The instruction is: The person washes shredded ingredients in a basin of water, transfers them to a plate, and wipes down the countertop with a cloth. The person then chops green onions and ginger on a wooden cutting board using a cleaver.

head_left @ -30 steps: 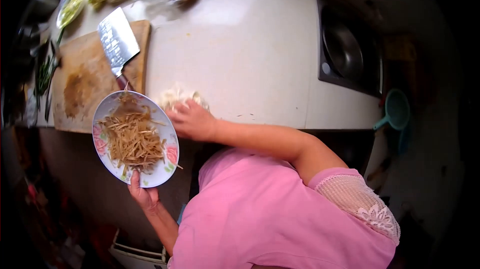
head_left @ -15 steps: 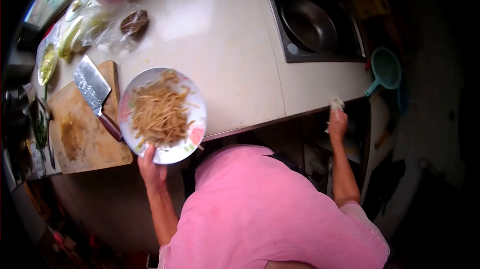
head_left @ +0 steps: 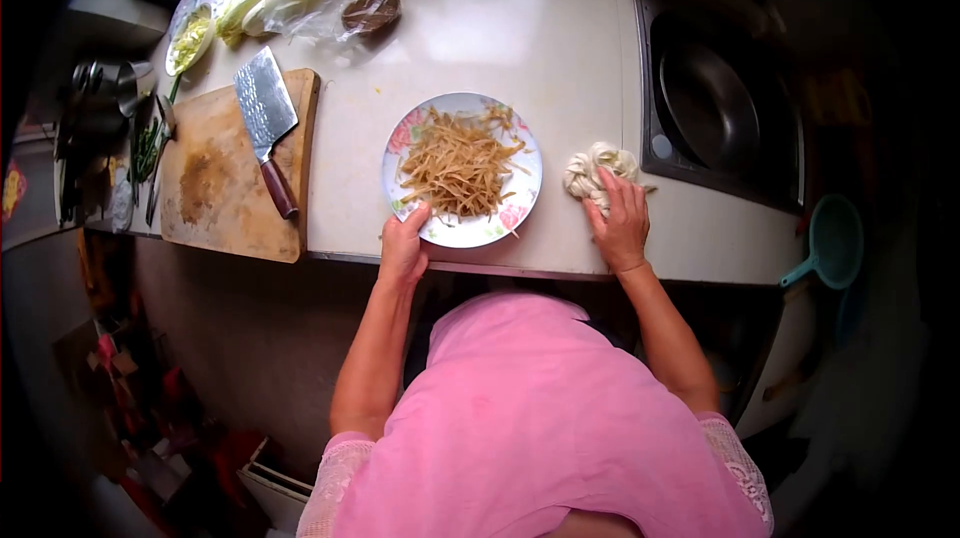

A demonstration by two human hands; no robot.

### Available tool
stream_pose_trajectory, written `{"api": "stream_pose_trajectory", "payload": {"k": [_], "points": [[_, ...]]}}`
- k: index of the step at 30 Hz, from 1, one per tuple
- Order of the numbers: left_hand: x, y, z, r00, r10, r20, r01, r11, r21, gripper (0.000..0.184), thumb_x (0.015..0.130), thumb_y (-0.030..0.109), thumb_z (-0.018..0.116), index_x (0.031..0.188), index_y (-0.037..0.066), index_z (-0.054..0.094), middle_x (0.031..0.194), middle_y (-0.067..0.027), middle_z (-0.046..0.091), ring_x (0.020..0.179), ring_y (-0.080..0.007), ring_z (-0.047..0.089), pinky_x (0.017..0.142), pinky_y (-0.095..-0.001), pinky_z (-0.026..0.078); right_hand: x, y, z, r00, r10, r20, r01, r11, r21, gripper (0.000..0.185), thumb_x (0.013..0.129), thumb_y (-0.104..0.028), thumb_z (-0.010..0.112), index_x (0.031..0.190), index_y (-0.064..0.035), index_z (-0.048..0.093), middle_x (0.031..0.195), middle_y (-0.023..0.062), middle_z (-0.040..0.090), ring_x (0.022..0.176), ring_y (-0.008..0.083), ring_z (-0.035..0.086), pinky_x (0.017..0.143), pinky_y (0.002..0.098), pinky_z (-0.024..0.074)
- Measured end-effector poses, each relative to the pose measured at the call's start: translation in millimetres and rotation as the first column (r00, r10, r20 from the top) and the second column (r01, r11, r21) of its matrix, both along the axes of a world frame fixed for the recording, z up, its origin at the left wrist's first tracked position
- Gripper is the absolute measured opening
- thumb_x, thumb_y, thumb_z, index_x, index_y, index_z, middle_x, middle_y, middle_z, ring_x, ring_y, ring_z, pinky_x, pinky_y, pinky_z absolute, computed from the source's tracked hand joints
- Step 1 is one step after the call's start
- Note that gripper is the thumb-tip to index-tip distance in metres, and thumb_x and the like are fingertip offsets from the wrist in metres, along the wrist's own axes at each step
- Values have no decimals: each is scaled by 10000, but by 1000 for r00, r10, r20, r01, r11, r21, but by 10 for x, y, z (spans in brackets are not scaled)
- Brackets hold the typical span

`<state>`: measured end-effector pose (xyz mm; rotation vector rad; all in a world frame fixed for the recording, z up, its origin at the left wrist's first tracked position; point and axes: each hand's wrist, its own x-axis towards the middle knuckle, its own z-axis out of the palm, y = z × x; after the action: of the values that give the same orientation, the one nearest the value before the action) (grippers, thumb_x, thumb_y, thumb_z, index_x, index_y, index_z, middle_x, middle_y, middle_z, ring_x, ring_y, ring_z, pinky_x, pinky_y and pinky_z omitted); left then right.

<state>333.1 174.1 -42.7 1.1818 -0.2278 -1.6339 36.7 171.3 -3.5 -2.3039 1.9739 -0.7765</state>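
Observation:
My left hand (head_left: 404, 246) grips the near rim of a flowered white plate (head_left: 515, 200), its thumb over the edge. Brown shredded strips (head_left: 460, 163) are heaped on the plate, which is at the counter's front part. To the right, my right hand (head_left: 624, 228) rests on a crumpled whitish cloth (head_left: 602, 166) on the counter, fingers over its near side. A cleaver (head_left: 266, 108) with a dark red handle lies on the wooden cutting board (head_left: 225, 163) to the left.
A sink (head_left: 705, 103) is set into the counter (head_left: 480, 48) at the right, with a teal ladle (head_left: 836, 241) beyond the edge. At the back left are a dish of chopped greens (head_left: 190, 40), bagged cabbage (head_left: 258, 6) and a brown lump (head_left: 371, 13).
The plate has moved right, away from the board and over the counter. My right hand, earlier beyond the counter's front edge with the cloth, is now on the counter with it.

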Motion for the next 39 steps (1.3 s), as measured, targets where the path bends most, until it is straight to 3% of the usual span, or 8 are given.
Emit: {"api": "stream_pose_trajectory", "payload": {"k": [6,8,10,15,20,24,26,39], "points": [[-45,47,-55,997,74,1,-74,997,-11,287,821,43,540,1092,-46,506,1007,-105,590,876,-190,587,788,-304,473,283,-712,712,978,102,-179,53,713,699,313,808,-321,567,1022,-95,597,956,89,583,933,257,540,708,382,461],[-100,61,-45,997,83,1,-83,996,-15,290,821,44,542,1095,-44,505,1009,-106,589,878,-191,587,790,-306,473,447,-888,617,992,109,-64,-43,766,642,330,820,-311,547,1068,-95,571,1043,89,574,995,263,527,770,369,453],[-147,73,-5,996,85,-16,-85,996,0,307,817,49,547,1107,-39,498,1019,-107,587,890,-197,588,796,-315,476,645,-1065,296,930,364,-48,-362,931,40,383,840,-312,512,1154,-92,510,1194,89,506,1094,274,471,873,378,409],[-191,117,-3,987,145,-76,-145,989,6,321,814,52,550,1117,-41,496,1037,-124,591,906,-199,591,804,-313,482,881,-935,120,832,523,-188,-432,821,372,552,873,-460,390,1266,-73,414,1368,78,344,1309,269,208,1039,530,103],[-223,92,-87,990,142,13,-143,988,52,318,824,67,545,1112,-60,500,1023,-151,600,909,-221,601,803,-328,494,790,-871,256,840,462,286,-518,840,164,267,870,-217,485,1042,-40,588,1157,110,548,1175,298,419,1008,456,247],[-183,43,64,991,52,127,-70,987,143,259,812,95,568,1030,-43,551,935,-99,629,814,-160,611,704,-282,493,699,-674,321,796,423,433,-466,885,-7,150,751,11,603,899,-2,582,877,130,575,805,255,570,707,305,461],[-191,0,-194,990,139,15,-139,990,-37,242,806,87,572,1008,-45,560,924,-99,631,798,-164,616,689,-286,497,780,-483,429,774,371,514,-451,892,37,172,744,50,588,906,-7,582,814,112,548,713,206,552,638,272,455],[1410,301,406,893,-442,-90,434,896,-96,455,862,157,513,1261,-12,375,977,-123,563,728,-207,614,583,-318,548,1872,380,535,889,103,446,-214,955,204,116,826,-25,553,925,-1,609,766,69,588,597,132,544,519,232,439]]}}
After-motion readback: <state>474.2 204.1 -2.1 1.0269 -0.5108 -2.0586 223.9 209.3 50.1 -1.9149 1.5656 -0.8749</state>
